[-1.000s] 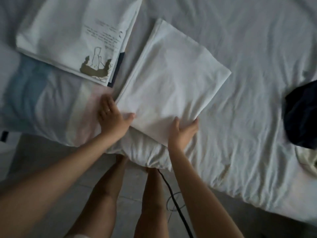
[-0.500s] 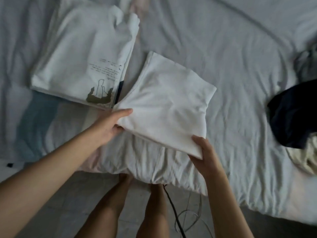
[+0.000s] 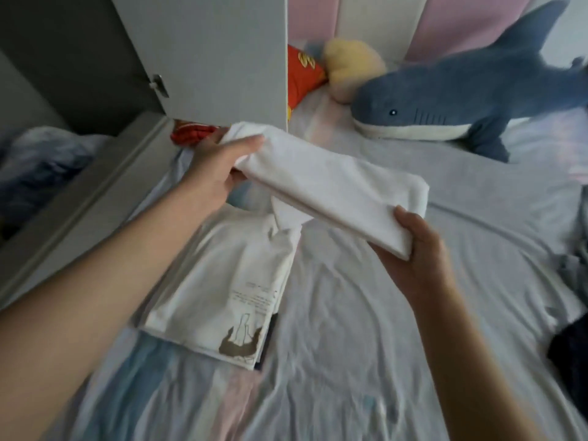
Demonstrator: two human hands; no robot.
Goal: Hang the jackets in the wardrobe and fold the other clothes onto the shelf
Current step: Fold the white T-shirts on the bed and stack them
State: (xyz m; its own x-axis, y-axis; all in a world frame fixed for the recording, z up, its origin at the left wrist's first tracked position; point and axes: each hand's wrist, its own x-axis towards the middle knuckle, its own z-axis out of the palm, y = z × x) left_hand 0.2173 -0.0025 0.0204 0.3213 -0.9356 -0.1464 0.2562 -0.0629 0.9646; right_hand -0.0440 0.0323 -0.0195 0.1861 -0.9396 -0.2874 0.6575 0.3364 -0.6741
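Pinching a folded white garment (image 3: 334, 192) at both ends, a person leans over a bed. The thumb of the left hand (image 3: 219, 167) lies flat on top of the cloth's far end, at about eleven o'clock in the scene. Its fingers curl underneath, mostly hidden by the fabric. The right hand (image 3: 416, 253) clasps the near end at about three o'clock, thumb pressed on top and fingers wrapped below, so the cloth is clamped between them. The garment is a long, thick, plain white bundle. It is held in the air clear of the bed sheet (image 3: 350, 329), slanting from eleven o'clock down toward four o'clock.

Below its left half, at about seven o'clock from it, a folded white shirt (image 3: 222, 281) lies flat on the sheet. It has small printed text and a brown drawing near its closest corner, and a dark edge of some other cloth peeks from beneath that corner.

Further out, at twelve o'clock from the left hand, a pale grey wardrobe door (image 3: 216, 52) stands open over the bed's edge. A grey wardrobe frame (image 3: 79, 198) runs along nine o'clock, and a red object (image 3: 191, 135) shows under the door. At one o'clock a blue and white plush shark (image 3: 461, 93) rests on the bed against a pink headboard (image 3: 461, 20), beside a yellow soft toy (image 3: 350, 68) and a red cushion (image 3: 299, 81). A dark garment (image 3: 569, 348) sits at four o'clock, cut off by the edge.
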